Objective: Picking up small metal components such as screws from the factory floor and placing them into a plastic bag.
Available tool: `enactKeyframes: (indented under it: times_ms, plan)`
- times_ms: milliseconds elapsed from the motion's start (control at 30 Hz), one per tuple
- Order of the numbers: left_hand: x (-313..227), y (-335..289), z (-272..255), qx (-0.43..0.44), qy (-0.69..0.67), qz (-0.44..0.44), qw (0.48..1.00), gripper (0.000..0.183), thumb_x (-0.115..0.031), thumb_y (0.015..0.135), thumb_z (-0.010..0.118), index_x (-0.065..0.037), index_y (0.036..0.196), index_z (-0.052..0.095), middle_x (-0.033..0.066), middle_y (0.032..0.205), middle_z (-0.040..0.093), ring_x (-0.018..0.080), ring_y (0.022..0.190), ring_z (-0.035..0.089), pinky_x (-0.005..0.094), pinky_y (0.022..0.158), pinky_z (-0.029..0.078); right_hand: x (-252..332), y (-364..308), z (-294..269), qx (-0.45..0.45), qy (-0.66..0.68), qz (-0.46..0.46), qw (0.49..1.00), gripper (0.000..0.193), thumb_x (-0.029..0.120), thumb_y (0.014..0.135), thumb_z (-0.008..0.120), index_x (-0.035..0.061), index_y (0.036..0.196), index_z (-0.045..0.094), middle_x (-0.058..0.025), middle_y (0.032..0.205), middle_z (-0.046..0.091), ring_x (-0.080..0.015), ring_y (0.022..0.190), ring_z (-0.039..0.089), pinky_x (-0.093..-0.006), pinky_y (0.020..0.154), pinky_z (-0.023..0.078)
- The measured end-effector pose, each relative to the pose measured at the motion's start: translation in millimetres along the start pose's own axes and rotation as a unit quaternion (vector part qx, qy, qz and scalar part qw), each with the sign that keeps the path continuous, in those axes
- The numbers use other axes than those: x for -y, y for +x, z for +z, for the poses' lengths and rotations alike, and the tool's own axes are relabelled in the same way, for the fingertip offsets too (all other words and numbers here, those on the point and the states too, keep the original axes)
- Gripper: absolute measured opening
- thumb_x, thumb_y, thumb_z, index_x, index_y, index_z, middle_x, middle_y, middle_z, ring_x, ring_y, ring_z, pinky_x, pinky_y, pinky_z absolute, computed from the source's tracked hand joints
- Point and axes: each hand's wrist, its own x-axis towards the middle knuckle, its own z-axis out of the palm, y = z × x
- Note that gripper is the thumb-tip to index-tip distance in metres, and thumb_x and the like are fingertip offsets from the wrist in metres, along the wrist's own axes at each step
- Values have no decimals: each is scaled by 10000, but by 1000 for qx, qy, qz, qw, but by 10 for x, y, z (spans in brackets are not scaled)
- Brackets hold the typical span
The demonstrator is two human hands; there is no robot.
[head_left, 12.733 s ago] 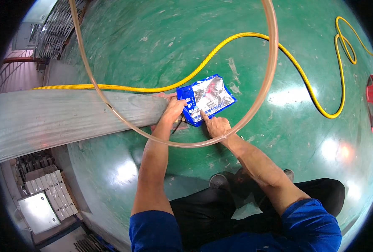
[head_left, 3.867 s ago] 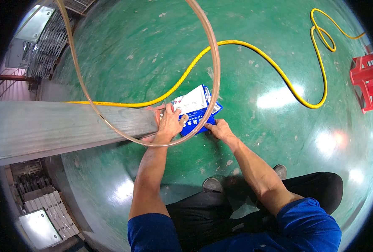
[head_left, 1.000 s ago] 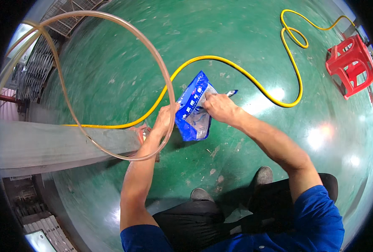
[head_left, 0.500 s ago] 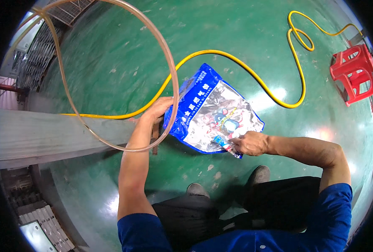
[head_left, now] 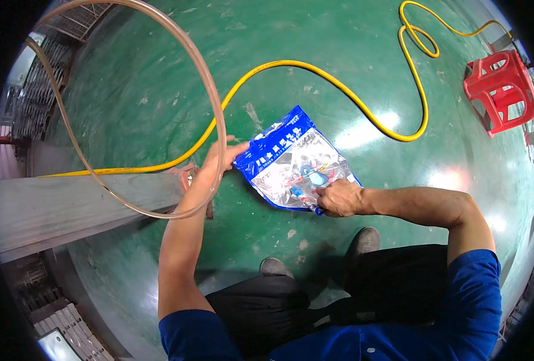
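Note:
A blue-edged plastic bag (head_left: 279, 143) with a clear, cartoon-printed front hangs tilted above the green floor. My right hand (head_left: 339, 198) is closed on its lower right edge, beside a small blue-and-white printed strip (head_left: 300, 194). At the bag's upper left corner, my left hand (head_left: 223, 155) has its fingers stretched out and apart, the tips reaching the blue edge. A clear hose loop (head_left: 214, 90) passes in front of the left hand and hides part of it.
A yellow hose (head_left: 285, 62) snakes across the floor beyond the bag. Left of my left forearm juts a long grey beam (head_left: 98, 198). Far right stands a red plastic stool (head_left: 500, 90). Stacked metal parts (head_left: 41, 90) line the left side.
The bag has moved slightly left along with my right hand and turned a little. My left hand has shifted left, and its fingers now extend toward the bag's corner.

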Motion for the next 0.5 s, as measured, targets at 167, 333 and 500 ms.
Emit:
enactKeyframes:
  times_ms: [167,333,500]
  plan:
    - [449,-20,133,17,27,-51,998,623,-225,740,773,-22,1275,527,109,1137,639,229,1022,615,389,754,554,0,23,-6,48,15,-9,999,234,187,784,622,-37,848,642,-198,1014,615,-371,829,665,-446,707,561]
    - [421,32,232,-30,-56,-31,998,421,-57,784,704,-4,1176,561,111,1032,669,227,880,669,404,730,574,-59,33,29,69,37,-49,996,314,289,791,667,-20,847,648,-194,976,617,-369,843,660,-453,724,546]
    - [476,191,121,-60,-126,3,990,374,-89,817,684,0,1158,557,111,1020,670,219,868,664,382,701,563,-18,160,86,77,-17,-84,993,229,186,853,545,-19,839,647,-204,933,614,-358,824,665,-451,722,550]
